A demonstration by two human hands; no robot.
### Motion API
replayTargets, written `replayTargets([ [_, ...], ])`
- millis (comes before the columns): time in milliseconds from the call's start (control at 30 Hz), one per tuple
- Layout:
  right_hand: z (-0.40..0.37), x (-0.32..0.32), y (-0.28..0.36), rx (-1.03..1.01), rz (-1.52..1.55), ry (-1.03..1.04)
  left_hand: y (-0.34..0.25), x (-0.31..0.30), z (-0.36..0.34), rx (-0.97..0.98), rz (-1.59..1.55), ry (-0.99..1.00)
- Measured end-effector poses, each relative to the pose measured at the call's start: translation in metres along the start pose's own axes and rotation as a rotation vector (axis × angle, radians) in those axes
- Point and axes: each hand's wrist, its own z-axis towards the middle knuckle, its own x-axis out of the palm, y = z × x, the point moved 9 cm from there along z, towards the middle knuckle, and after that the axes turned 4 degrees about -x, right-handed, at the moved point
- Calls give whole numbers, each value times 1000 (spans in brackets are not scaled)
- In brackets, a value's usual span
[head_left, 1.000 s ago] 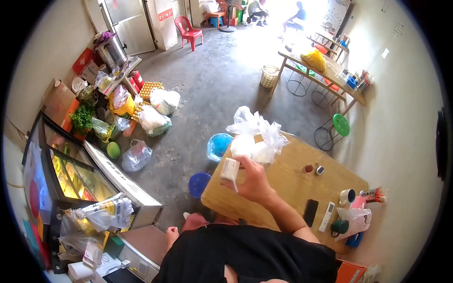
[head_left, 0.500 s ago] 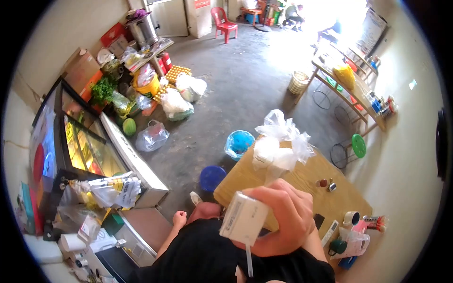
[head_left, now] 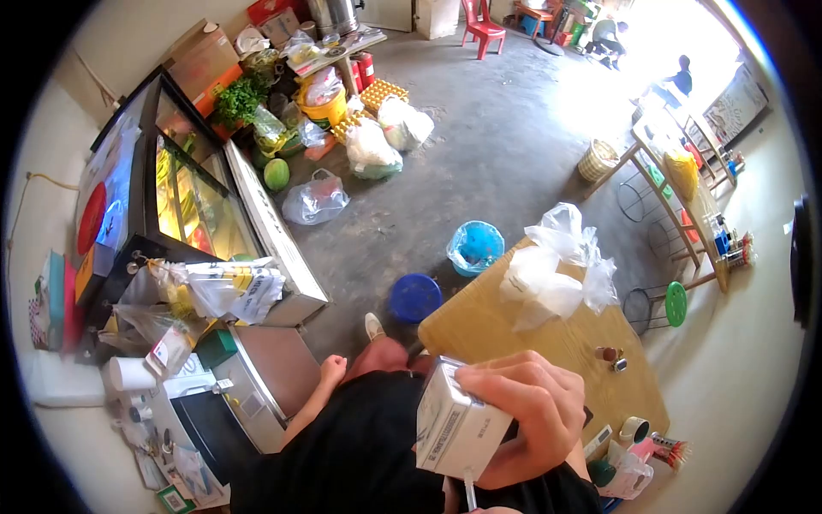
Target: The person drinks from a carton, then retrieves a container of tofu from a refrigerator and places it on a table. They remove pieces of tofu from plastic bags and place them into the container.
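From the head view, the right hand (head_left: 535,411) is clamped round a white rectangular paper carton (head_left: 458,424) with a pale straw (head_left: 470,488), close to the face; the left hand (head_left: 332,370) hangs well apart, its grip unclear from here.

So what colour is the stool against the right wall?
Bright green; the stool's seat shows best in the head view.

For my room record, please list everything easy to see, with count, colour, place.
Carton: one, white, lower centre
Table: one, light brown, right front
Bags: several, white, on table
Lined bin: one, blue, floor beside table
Watermelon: one, green, floor left
Bagged goods: several, mostly white, floor left
Chair: one, red, background
Display case: one, black, left
Basket: one, tan, floor right
People: two, backlit, top right
Left hand: one, bare, beside body
Right hand: one, holding carton
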Motion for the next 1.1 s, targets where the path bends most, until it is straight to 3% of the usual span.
replayTargets([
  [233,9,15,6,-31,71,-9,4,-4,-1,-15,19,5],
  [367,9,23,7,-32,121,88,1,-8,-4,-35,11,-3],
  [467,10,27,9,-41,125,110,-17,-10,6,-79,-347,52],
  [500,10,28,9,-31,121,115,-60,-28,-5,-93,-511,119],
  [567,10,30,9,-22,124,113,-159,-69,-36,81,-789,333],
  [633,10,32,9,-18,130,111,-284,-133,-106,469,-844,612],
  [700,11,33,11,-42,145,112,-361,-185,-170,716,-941,828],
  [767,11,34,13,-43,152,112,-410,-231,-239,959,-1029,859],
  [800,11,33,14,-41,154,110,-421,-239,-252,962,-1028,853],
  [867,13,31,16,-37,160,127,-438,-257,-287,1256,-960,848],
  [900,13,32,16,-27,163,145,-438,-257,-286,1258,-958,847],
  [967,11,30,16,-40,142,124,-439,-257,-300,1481,-743,734],
  [1100,9,26,18,-61,122,93,-439,-259,-305,1485,-700,626],
])
